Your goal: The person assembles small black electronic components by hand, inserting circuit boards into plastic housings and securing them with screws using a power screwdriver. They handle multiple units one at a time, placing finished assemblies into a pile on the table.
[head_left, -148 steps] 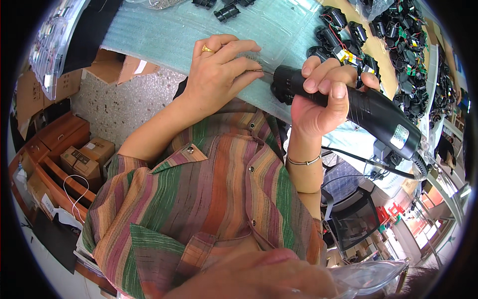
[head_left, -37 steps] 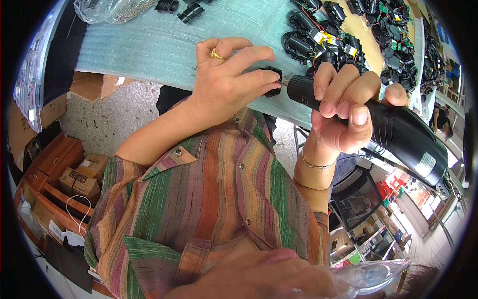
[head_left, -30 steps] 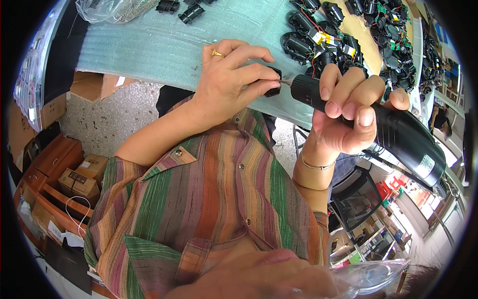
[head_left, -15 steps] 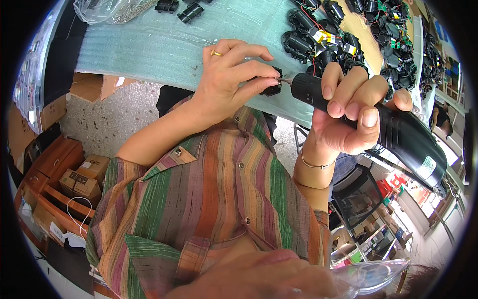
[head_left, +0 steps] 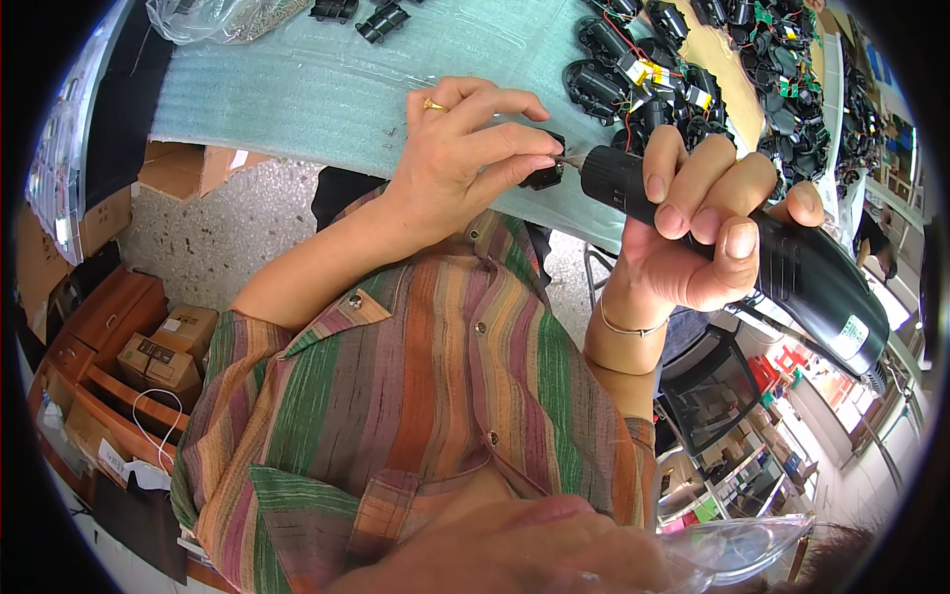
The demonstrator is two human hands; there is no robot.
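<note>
Head view, looking down, places told from the small black part [head_left: 542,174]:

Small black part pinched between thumb and fingertips of the left hand [head_left: 457,158], held just over the near edge of the counter [head_left: 297,99], above its pale green foam mat [head_left: 327,84]. Gold ring [head_left: 433,104] on a finger of that left hand, up and to the left of the part

Right hand [head_left: 693,233] just to the right of the part, wrapped tight around a black electric screwdriver [head_left: 752,262], fingers curled over the barrel, thumb raised at the far side. Thin bit [head_left: 571,164] of the screwdriver touching the right side of the part. Screwdriver body slanting down and right away from the part, with a label near its thick end. Thin bracelet [head_left: 633,327] on the right wrist, below and right of the part

Above and right of the part, many black housings with wires [head_left: 643,69] spread over the counter. Far up and left of it, a clear bag [head_left: 203,20] and two more black pieces [head_left: 361,15] near the counter's far edge

Below the part, a striped shirt [head_left: 426,396] in green, orange and purple. Far down and left, cardboard boxes [head_left: 163,351] on the floor
</note>
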